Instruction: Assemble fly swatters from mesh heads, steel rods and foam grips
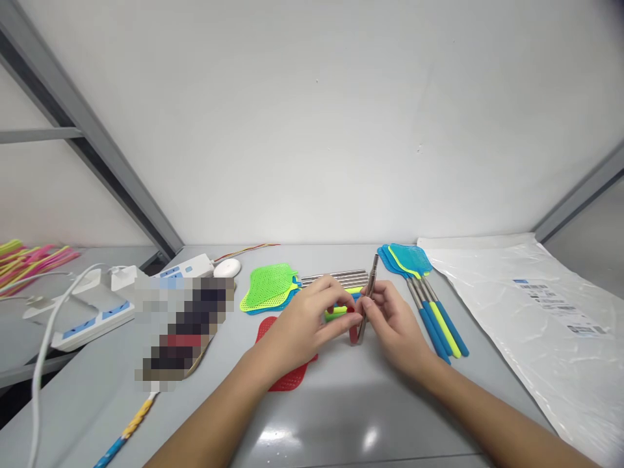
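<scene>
My right hand [397, 328] grips a thin metal telescopic rod [373, 276], held nearly upright with its top leaning slightly right. Close beside it, my left hand [312, 315] has thumb and fingers closed round a short red handle sleeve [353, 334], partly hidden by the thumb. The sleeve and the rod's lower end are near each other; whether they touch I cannot tell. Under my left wrist lies a red mesh fly swatter head [291, 380]. Behind that hand are green, yellow and blue swatter heads [268, 286] and several metal rods [344, 278] with coloured grips.
Several fly swatters [433, 312] with blue and yellow handles lie right of my hands. A white plastic mailing bag [526, 312] covers the far right. Left are a pixelated phone-like item [188, 328], a white round disc [227, 268], power strips [97, 322] and a white cable [41, 364].
</scene>
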Demonstrator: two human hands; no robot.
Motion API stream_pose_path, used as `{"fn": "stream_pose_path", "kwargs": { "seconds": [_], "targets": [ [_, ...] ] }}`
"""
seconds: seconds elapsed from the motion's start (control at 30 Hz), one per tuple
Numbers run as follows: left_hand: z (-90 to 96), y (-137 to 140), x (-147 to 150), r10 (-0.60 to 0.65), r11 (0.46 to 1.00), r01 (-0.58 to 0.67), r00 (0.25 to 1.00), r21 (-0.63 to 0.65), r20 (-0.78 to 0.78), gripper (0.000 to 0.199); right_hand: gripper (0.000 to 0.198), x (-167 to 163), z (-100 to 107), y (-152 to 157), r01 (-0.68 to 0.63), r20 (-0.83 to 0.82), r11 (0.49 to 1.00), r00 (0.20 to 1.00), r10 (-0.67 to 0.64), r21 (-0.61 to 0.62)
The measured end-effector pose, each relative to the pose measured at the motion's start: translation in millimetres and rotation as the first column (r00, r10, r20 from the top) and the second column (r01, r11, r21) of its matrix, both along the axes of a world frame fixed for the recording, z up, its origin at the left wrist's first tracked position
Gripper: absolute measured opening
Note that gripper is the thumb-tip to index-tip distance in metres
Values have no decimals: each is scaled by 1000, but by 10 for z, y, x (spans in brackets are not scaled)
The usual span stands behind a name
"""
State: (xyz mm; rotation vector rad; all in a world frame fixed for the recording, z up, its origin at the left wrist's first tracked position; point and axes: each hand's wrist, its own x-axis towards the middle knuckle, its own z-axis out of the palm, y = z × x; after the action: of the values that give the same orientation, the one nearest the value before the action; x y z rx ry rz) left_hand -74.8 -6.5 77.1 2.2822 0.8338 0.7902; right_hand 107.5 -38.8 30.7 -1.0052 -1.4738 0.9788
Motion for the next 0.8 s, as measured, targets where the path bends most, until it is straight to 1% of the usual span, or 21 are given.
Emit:
{"fn": "stream_pose_path", "kwargs": {
  "seconds": [0.07, 0.13, 0.23, 0.33, 0.43, 0.5, 0.63, 0.8],
  "targets": [
    [-33, -36, 48, -16, 999, 16, 1000, -28, 16, 7, 12, 12, 21, -10, 37, -62, 999, 997, -35, 38],
    [-71, -72, 92, -48, 997, 48, 999, -53, 8, 5, 10, 30, 81, -25, 108, -135, 990, 986, -95, 92],
    [-119, -111, 140, -69, 995, 69, 998, -78, -5, 9, 8, 38, 251, -64, 211, -225, 963, 959, -172, 166],
    [-144, -122, 159, -60, 995, 58, 998, -78, -15, 11, 8, 6, 462, -103, 243, -237, 943, 953, -189, 227],
    [-159, -108, 160, -44, 997, 44, 999, -65, -9, 11, 8, -47, 610, -113, 207, -181, 944, 970, -163, 257],
    [-170, -96, 160, -36, 997, 36, 999, -72, -4, 12, 8, -74, 643, -100, 148, -140, 953, 984, -114, 266],
    [-199, -83, 164, -18, 998, 18, 1000, -65, 4, 12, 9, -83, 608, -54, 53, -76, 968, 996, -36, 244],
    [-216, -78, 167, -33, 999, 33, 999, -34, -2, 11, 10, -53, 587, -3, 51, -19, 968, 999, -48, 245]
  ]
}}
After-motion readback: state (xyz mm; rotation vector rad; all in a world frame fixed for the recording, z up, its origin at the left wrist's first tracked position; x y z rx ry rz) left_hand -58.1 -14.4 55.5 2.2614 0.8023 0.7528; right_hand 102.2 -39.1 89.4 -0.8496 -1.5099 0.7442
